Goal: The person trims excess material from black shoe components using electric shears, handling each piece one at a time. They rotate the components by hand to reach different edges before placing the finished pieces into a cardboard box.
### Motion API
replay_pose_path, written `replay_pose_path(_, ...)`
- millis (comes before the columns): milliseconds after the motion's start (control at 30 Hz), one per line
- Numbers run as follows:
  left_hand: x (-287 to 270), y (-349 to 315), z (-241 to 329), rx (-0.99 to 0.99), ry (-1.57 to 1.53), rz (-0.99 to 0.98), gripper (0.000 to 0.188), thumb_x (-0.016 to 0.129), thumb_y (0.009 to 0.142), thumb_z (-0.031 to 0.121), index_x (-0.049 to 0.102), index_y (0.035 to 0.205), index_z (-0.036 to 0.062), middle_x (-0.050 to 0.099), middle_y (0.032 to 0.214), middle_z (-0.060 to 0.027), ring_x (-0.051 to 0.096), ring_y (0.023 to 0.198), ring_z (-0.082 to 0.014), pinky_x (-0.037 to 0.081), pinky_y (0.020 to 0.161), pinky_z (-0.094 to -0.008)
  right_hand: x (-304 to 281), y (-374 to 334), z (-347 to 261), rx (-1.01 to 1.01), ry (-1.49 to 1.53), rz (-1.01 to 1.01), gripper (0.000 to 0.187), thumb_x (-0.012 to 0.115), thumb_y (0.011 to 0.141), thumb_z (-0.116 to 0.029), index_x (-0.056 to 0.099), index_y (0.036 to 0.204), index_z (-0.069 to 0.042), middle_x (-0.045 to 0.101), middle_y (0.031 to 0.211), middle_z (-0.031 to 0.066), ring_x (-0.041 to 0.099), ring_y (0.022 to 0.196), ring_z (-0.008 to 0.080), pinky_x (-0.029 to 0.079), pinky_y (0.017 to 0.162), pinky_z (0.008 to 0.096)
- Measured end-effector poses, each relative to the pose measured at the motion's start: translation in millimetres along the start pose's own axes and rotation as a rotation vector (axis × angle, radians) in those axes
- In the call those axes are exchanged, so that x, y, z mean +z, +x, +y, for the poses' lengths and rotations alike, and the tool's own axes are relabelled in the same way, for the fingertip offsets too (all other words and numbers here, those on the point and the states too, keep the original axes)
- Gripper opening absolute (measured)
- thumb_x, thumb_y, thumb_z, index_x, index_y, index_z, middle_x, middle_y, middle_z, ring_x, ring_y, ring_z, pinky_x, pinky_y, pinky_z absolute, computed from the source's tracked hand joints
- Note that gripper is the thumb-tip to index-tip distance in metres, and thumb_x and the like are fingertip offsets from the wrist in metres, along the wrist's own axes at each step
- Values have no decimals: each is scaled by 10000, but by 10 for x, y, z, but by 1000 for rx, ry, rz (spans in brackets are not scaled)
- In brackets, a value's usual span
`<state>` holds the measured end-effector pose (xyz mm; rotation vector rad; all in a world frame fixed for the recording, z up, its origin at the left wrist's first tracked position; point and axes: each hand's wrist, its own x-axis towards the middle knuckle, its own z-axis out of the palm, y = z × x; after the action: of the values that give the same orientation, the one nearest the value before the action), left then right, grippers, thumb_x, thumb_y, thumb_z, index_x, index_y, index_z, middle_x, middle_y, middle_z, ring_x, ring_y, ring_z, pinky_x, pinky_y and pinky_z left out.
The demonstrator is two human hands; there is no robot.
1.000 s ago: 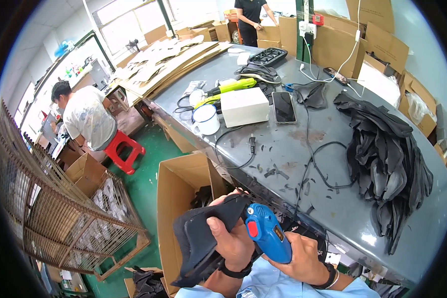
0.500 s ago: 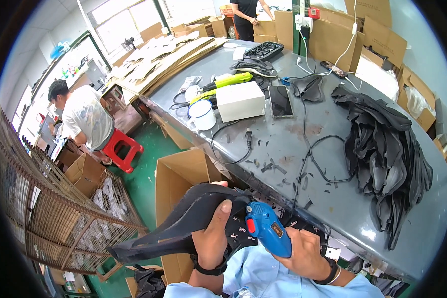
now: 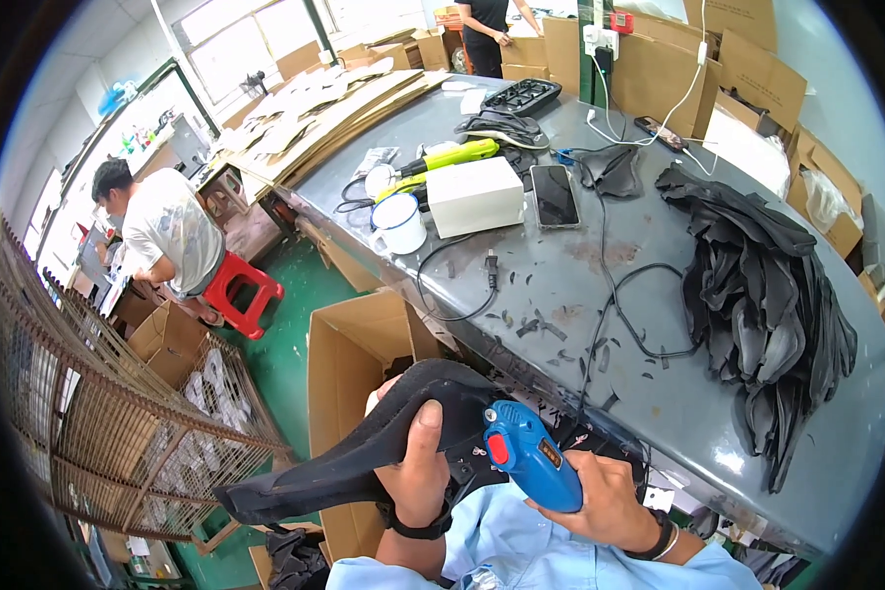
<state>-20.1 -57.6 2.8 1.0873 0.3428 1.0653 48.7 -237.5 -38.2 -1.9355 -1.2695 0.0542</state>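
In my left hand (image 3: pixel 418 482) is a long, curved black foam-like piece (image 3: pixel 349 447), gripped with the thumb on its near face and the other fingers mostly hidden behind. The piece stretches to the left, where it narrows. My right hand (image 3: pixel 605 501) is wrapped around a blue handheld power tool (image 3: pixel 541 462) with a red button. The tool's front end meets the right end of the black piece; its working tip is hidden there. A dark cord (image 3: pixel 600 339) lies on the table beyond the tool.
A grey table (image 3: pixel 649 433) holds a heap of similar black pieces (image 3: pixel 757 285), dark scraps, a phone (image 3: pixel 556 195), a white box (image 3: pixel 475 197) and an enamel mug (image 3: pixel 398 224). An open carton (image 3: pixel 359 339) stands below my left hand. Someone sits on a red stool (image 3: pixel 244 293); another person stands at the back.
The black piece has turned slightly in my left hand, and its right end has shifted at the tool's tip. My left thumb has moved a little left. The tool has barely moved.
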Motion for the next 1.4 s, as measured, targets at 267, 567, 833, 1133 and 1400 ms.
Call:
replay_pose_path(267, 29, -14, 14, -26, 41, -38, 302, 580, 832, 32, 512, 1121, -24, 586, 1032, -100, 581, 922, -167, 457, 853, -284, -41, 44, -69, 43, 91, -54, 603, 840, 669, -299, 494, 1023, 45, 646, 758, 150, 671, 612, 257, 534, 557, 318)
replay_pose_path(567, -47, 176, 230, -268, 331, -282, 218, 620, 816, 9, 598, 1031, -16, 619, 918, -20, 548, 838, -73, 441, 756, -214, -59, 8, -22, 33, 38, -44, 558, 818, 659, -230, 505, 1038, 34, 630, 708, 144, 651, 593, 279, 515, 555, 344)
replay_pose_path(833, -151, 425, 283, -317, 603, -626, 277, 618, 793, -35, 589, 1069, -32, 633, 894, -26, 559, 826, -73, 458, 736, -228, -54, -34, -5, -1, -48, -48, 571, 806, 614, -148, 513, 1073, 23, 629, 703, 128, 633, 597, 288, 489, 572, 357)
replay_pose_path(1133, -300, 393, -108, -113, 641, -834, 352, 625, 766, -75, 567, 1112, -44, 633, 965, -57, 585, 854, -120, 473, 753, -240, -92, -8, -8, 28, 204, -127, 596, 814, 625, -172, 493, 1098, -3, 638, 746, 149, 653, 645, 312, 519, 590, 374)
replay_pose_path(1400, -241, 173, -395, -5, 730, -735, 201, 659, 809, 4, 630, 1008, -4, 608, 870, -24, 575, 766, -116, 470, 683, -243, -208, 84, -75, 53, 367, -151, 573, 843, 658, -241, 500, 1039, 16, 640, 765, 113, 664, 628, 193, 501, 564, 267)
